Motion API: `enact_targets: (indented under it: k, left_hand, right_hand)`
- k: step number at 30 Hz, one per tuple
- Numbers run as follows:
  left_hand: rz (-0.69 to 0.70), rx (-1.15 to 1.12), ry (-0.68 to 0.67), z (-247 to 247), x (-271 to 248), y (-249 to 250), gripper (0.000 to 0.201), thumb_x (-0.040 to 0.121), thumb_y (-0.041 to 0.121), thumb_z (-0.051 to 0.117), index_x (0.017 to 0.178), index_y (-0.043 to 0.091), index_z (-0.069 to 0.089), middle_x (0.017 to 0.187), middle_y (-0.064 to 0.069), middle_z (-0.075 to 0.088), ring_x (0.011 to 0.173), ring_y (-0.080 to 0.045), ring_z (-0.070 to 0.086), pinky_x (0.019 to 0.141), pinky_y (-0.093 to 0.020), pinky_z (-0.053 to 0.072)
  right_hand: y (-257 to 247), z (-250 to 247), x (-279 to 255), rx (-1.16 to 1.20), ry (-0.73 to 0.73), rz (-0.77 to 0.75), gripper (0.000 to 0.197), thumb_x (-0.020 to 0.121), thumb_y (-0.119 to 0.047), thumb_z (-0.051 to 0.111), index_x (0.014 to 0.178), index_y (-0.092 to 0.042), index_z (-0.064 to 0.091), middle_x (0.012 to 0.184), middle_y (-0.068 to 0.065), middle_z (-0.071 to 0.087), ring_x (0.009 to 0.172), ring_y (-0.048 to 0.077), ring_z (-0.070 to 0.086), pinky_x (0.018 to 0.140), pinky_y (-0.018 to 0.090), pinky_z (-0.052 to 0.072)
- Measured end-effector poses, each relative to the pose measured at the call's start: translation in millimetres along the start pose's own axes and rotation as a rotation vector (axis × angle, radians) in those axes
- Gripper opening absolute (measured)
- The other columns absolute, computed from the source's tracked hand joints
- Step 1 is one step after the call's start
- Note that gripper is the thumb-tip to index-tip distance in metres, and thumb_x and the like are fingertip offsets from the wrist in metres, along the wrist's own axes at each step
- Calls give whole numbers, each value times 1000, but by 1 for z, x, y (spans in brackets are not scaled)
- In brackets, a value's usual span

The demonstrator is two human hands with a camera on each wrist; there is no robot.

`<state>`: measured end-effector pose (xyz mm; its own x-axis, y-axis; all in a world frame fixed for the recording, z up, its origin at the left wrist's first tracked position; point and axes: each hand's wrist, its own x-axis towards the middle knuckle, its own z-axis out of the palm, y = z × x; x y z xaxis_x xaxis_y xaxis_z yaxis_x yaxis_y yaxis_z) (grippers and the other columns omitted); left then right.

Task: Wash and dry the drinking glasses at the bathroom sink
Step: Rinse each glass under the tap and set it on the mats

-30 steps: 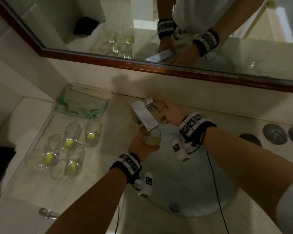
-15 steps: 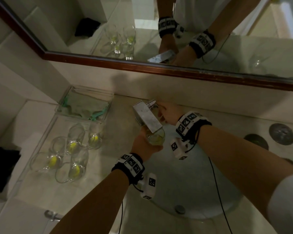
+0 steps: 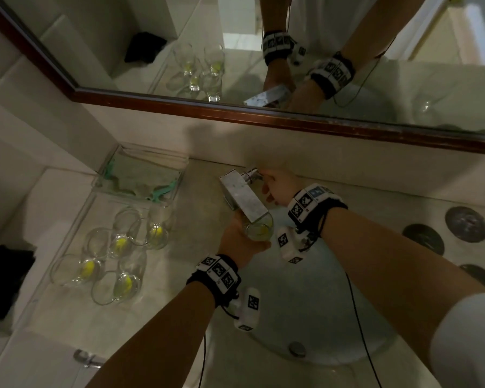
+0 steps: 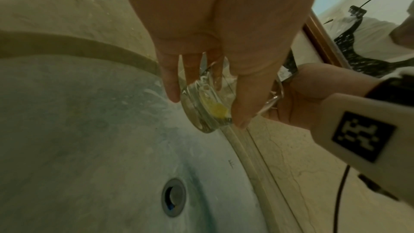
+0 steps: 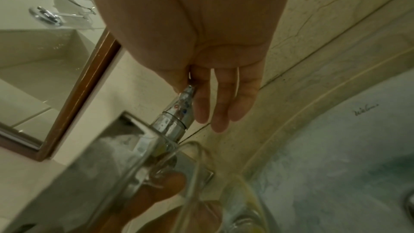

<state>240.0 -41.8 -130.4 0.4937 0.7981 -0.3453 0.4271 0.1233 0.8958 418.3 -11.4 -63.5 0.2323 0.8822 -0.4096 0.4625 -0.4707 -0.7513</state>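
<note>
While left hand (image 3: 240, 240) grips it, glass (image 3: 259, 229) stands upright — mouth under faucet (image 3: 245, 198)

The light was dim and greenish throughout. Wide-angle bending curved the mirror frame (image 3: 263, 119), and both wrist views were soft, blurred up close.

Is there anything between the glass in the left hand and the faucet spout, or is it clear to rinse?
Nothing visible is in the way: the left hand holds the glass directly under the faucet spout, over the sink basin.
</note>
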Motion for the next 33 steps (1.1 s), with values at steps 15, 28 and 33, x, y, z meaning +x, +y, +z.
enact_targets:
  k: [15,28,33]
  left_hand:
    - [42,94,5,-6,-4,6,86,63,14,89,135,15,41,121,3,62,113,-18,61,97,-41,52]
    - [40,67,-11,-4,-3,8,88,63,16,89,136,18,40,124,4,61,114,-18,60,96,-36,51]
    - [31,160,-34,-1,-5,13,69,70,19,86,128,19,49,112,4,64,104,-17,63,96,-41,52]
  right_hand:
    - [1,1,3,73,35,27,40,106,-17,30,138,-19,56,94,10,65,64,16,56,43,14,45]
    - [30,17,-18,402,-37,308,45,104,-41,40,128,-6,57,90,9,64,69,24,61,63,33,51]
    - [54,22,-40,555,-272,435,47,97,-52,50,129,-18,57,119,12,61,95,33,64,84,42,53]
